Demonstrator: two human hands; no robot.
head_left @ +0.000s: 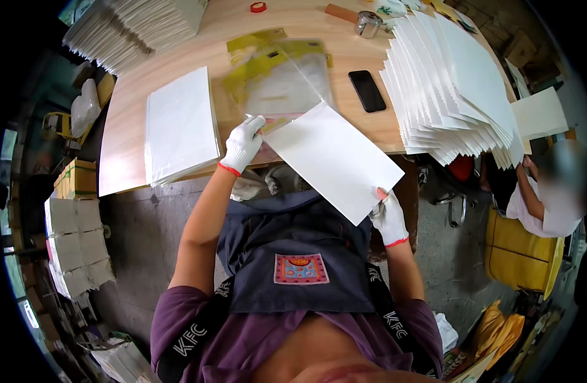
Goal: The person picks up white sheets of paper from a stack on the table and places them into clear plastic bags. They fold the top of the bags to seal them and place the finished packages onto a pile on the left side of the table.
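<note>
My right hand (389, 219), in a white glove with a red cuff and a bare thumb tip, grips the near right corner of a white board (335, 163). The board is tilted above the table's front edge, its far corner over the bags. My left hand (243, 143), gloved the same way, is closed with its fingertips pinched at the near edge of a clear plastic bag (287, 83) with yellow print. What lies between those fingertips is partly hidden. More yellow-printed bags (255, 41) lie under and behind this one.
Left of the bags lies a stack of white boards in clear wrapping (182, 124). A fanned pile of white boards (447, 83) covers the table's right side, with a black phone (367, 90) beside it. A metal cup (368, 24) stands behind. Another person (555, 191) sits at the right.
</note>
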